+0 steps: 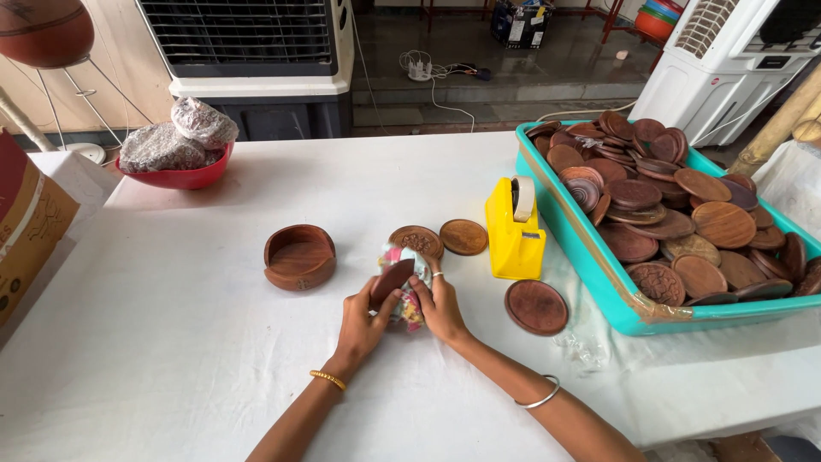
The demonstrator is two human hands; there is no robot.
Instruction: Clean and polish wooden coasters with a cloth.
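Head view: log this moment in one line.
left hand: holds wooden disc | right hand: holds colourful cloth | wooden holder: apart

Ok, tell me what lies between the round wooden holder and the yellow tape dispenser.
In the head view, two round wooden coasters lie side by side on the white cloth between the wooden holder and the tape dispenser.

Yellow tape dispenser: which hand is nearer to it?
Right. The right hand lies just left of and below the yellow tape dispenser; the left hand is farther left, beyond the right.
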